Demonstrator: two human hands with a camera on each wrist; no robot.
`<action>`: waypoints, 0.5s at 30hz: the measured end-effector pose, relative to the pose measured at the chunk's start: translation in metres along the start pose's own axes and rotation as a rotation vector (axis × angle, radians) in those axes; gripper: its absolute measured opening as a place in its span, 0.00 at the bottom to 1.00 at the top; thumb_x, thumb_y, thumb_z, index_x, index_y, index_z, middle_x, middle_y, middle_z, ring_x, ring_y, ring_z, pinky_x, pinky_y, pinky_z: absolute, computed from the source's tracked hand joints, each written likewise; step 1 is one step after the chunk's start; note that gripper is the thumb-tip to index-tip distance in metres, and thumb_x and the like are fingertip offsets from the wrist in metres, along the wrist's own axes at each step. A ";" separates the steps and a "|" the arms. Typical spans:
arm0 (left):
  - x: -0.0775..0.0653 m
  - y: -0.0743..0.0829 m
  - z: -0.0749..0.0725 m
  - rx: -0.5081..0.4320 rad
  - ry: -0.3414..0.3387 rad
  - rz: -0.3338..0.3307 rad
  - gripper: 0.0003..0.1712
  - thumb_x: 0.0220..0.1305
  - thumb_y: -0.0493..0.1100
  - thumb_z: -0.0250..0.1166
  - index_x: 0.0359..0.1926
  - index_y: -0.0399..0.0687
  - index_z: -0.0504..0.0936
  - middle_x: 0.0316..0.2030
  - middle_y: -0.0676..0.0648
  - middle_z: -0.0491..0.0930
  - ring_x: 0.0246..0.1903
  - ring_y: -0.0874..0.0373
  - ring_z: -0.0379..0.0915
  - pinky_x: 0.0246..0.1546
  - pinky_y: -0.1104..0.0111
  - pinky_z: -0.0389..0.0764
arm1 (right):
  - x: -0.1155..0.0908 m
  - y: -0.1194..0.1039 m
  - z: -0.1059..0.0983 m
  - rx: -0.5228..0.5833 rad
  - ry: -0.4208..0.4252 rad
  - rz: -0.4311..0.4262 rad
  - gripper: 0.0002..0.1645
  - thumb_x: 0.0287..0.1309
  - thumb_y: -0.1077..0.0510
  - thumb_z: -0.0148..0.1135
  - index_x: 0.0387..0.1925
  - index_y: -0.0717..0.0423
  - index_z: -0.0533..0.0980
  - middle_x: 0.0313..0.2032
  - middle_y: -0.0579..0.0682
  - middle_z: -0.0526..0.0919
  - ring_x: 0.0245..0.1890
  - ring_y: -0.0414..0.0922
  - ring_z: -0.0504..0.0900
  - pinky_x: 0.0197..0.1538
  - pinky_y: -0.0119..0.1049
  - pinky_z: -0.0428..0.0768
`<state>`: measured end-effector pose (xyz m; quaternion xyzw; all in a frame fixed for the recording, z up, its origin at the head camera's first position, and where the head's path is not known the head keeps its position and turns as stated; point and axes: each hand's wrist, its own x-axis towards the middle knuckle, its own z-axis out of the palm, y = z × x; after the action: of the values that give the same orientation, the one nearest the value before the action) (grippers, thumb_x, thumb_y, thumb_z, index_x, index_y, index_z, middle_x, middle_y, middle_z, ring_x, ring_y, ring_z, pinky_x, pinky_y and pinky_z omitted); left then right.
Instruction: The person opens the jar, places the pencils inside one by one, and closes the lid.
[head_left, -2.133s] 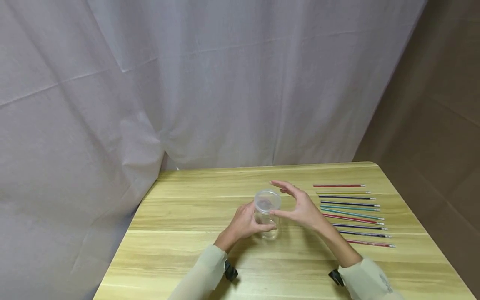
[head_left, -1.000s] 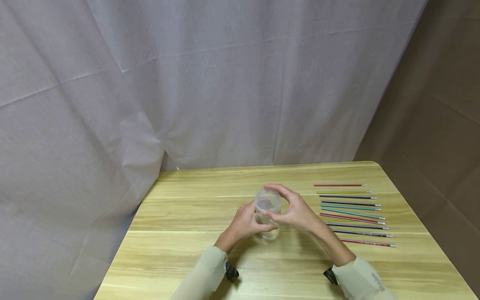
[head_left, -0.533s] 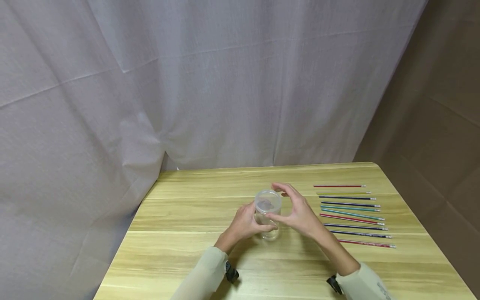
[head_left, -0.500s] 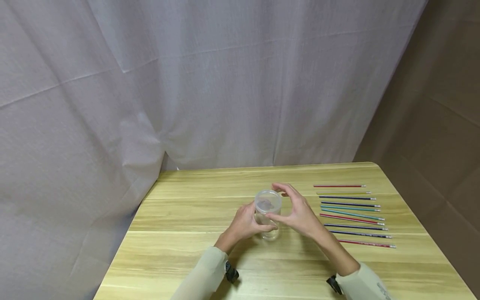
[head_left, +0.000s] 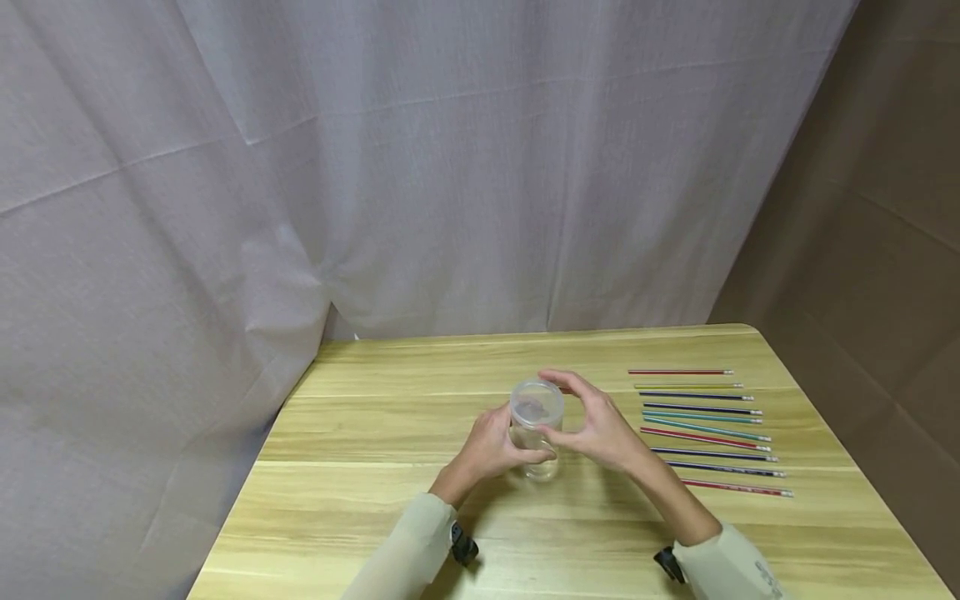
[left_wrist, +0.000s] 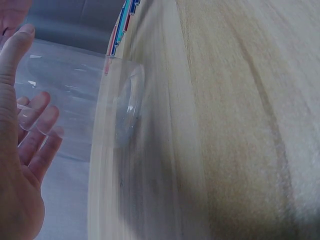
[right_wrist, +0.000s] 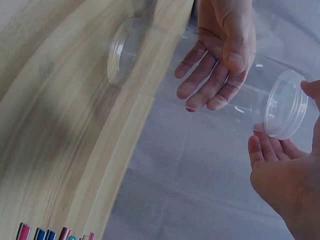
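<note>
In the head view, a clear jar [head_left: 527,438] is upright near the middle of the tabletop [head_left: 337,450], with a lid [head_left: 536,402] on its top. The left hand [head_left: 487,443], at the 9 o'clock side of the jar, is curled around its body. The right hand [head_left: 598,427], at 3 o'clock, makes a wide curve, and its thumb and fingers hold the lid's rim. Farther to 3 o'clock, several pencils [head_left: 701,417] lie in a column, eraser ends also toward 3 o'clock. At 12 o'clock hangs a greyish curtain [head_left: 450,192]

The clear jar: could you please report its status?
Left hand grips clear jar, right hand at lid. Jar upright, lid on. Pencils aside, not in the way.
</note>
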<state>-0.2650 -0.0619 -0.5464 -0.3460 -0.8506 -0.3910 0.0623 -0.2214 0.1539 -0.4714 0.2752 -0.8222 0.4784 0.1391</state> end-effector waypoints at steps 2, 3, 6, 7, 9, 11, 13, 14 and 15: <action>0.000 0.001 0.000 -0.001 -0.001 0.001 0.50 0.53 0.60 0.84 0.73 0.52 0.73 0.57 0.54 0.85 0.55 0.62 0.81 0.54 0.67 0.81 | 0.000 0.001 -0.001 0.022 -0.028 0.005 0.47 0.50 0.66 0.82 0.71 0.59 0.72 0.65 0.56 0.81 0.65 0.56 0.79 0.66 0.61 0.74; 0.000 0.001 0.000 -0.002 -0.003 -0.001 0.50 0.53 0.60 0.84 0.73 0.52 0.73 0.57 0.53 0.85 0.55 0.62 0.81 0.54 0.67 0.81 | 0.001 0.001 -0.001 0.030 -0.040 0.005 0.47 0.51 0.66 0.81 0.72 0.59 0.71 0.66 0.56 0.80 0.65 0.56 0.78 0.67 0.61 0.73; 0.001 0.001 0.000 -0.004 -0.011 -0.007 0.51 0.53 0.59 0.84 0.73 0.52 0.72 0.58 0.53 0.85 0.56 0.61 0.81 0.55 0.66 0.80 | 0.000 0.002 -0.002 0.041 -0.059 -0.019 0.47 0.53 0.67 0.78 0.74 0.62 0.69 0.69 0.58 0.77 0.68 0.58 0.76 0.67 0.61 0.72; 0.001 0.001 0.000 -0.004 -0.014 -0.008 0.50 0.53 0.59 0.84 0.73 0.52 0.72 0.58 0.53 0.85 0.57 0.61 0.81 0.55 0.66 0.80 | 0.000 0.002 -0.002 0.042 -0.055 -0.028 0.48 0.53 0.68 0.78 0.74 0.64 0.68 0.69 0.60 0.76 0.68 0.59 0.75 0.68 0.60 0.72; 0.001 0.001 0.000 -0.001 -0.015 -0.009 0.50 0.52 0.59 0.85 0.72 0.52 0.73 0.58 0.53 0.85 0.57 0.61 0.81 0.56 0.65 0.80 | 0.000 0.001 -0.001 0.033 -0.026 -0.043 0.49 0.52 0.67 0.79 0.74 0.66 0.67 0.70 0.62 0.75 0.69 0.60 0.74 0.68 0.59 0.72; 0.001 0.001 0.001 0.005 -0.011 -0.008 0.50 0.52 0.59 0.85 0.72 0.52 0.74 0.58 0.54 0.85 0.56 0.61 0.81 0.56 0.65 0.80 | -0.001 -0.001 0.000 0.006 0.021 -0.043 0.50 0.51 0.65 0.82 0.73 0.65 0.68 0.69 0.63 0.76 0.68 0.60 0.75 0.67 0.57 0.73; 0.001 0.001 0.001 0.011 -0.008 -0.006 0.49 0.52 0.60 0.85 0.71 0.52 0.74 0.57 0.54 0.86 0.56 0.62 0.81 0.55 0.65 0.80 | -0.001 -0.003 0.001 -0.023 0.069 -0.030 0.51 0.49 0.63 0.85 0.72 0.63 0.69 0.66 0.62 0.78 0.66 0.59 0.76 0.66 0.56 0.75; 0.001 0.000 0.001 0.012 -0.005 -0.005 0.49 0.52 0.60 0.85 0.71 0.52 0.74 0.57 0.54 0.86 0.55 0.62 0.81 0.55 0.65 0.80 | -0.001 -0.004 0.002 -0.038 0.088 -0.020 0.51 0.48 0.61 0.86 0.72 0.62 0.70 0.66 0.61 0.79 0.66 0.58 0.77 0.65 0.56 0.75; 0.001 0.000 0.002 0.012 -0.004 -0.006 0.49 0.52 0.60 0.85 0.71 0.52 0.74 0.57 0.54 0.86 0.55 0.62 0.81 0.54 0.66 0.80 | -0.002 -0.006 0.003 -0.053 0.102 -0.008 0.52 0.46 0.60 0.87 0.71 0.62 0.70 0.65 0.61 0.79 0.65 0.58 0.77 0.65 0.57 0.75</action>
<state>-0.2651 -0.0603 -0.5471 -0.3439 -0.8541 -0.3853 0.0614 -0.2166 0.1495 -0.4696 0.2499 -0.8253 0.4693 0.1901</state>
